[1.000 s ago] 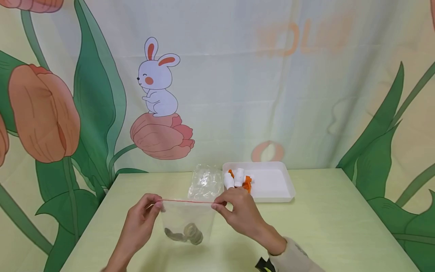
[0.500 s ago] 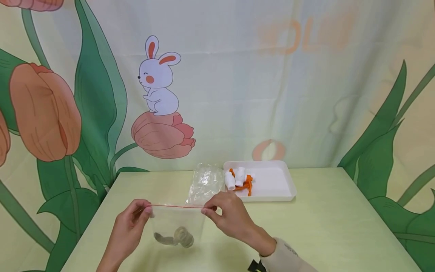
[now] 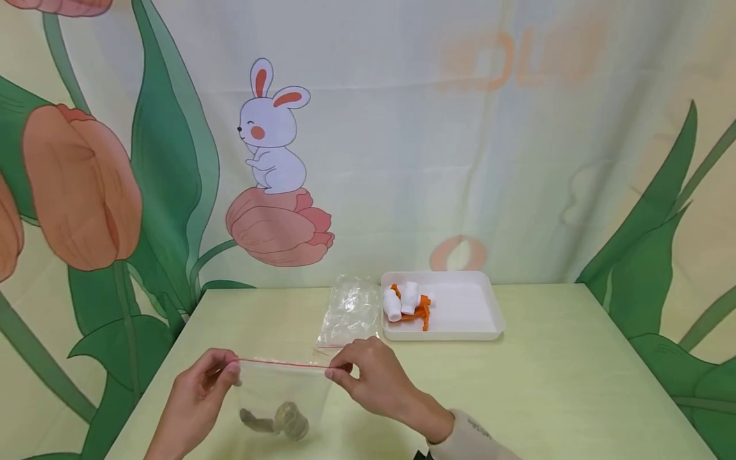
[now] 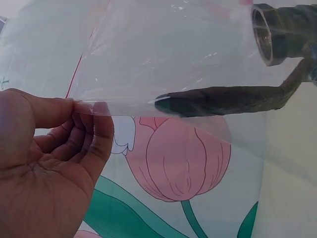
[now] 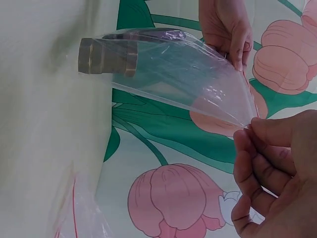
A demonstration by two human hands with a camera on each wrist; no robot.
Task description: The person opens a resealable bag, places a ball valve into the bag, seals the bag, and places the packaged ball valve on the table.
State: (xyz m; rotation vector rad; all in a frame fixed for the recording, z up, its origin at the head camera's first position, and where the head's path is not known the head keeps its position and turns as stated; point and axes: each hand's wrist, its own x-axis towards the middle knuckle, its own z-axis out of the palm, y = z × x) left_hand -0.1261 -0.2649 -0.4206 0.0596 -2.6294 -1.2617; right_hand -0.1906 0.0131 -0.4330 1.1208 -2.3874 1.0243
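A clear zip bag [image 3: 282, 383] with a red seal line hangs stretched between both hands, above the table. Inside its lower end lies a metal valve [image 3: 292, 420] with a long dark lever handle [image 4: 223, 100]. My left hand [image 3: 192, 399] pinches the left end of the seal between thumb and fingers. At the opposite end, my right hand [image 3: 374, 380] pinches the other top corner. The right wrist view shows the valve's hexagonal threaded end [image 5: 108, 57] weighing down the bag's bottom.
At the back of the table [image 3: 546, 358], a white tray [image 3: 468, 335] holds white fittings [image 3: 409, 298] and orange handles [image 3: 425, 314] in its left part. Left of the tray lie clear zip bags [image 3: 351, 313]. A printed curtain [image 3: 391, 160] hangs behind.
Both hands have moved left and nearer the person, carrying the bag with the valve along. Their pinch on the seal looks the same. The tray and the bags at the back stay put.
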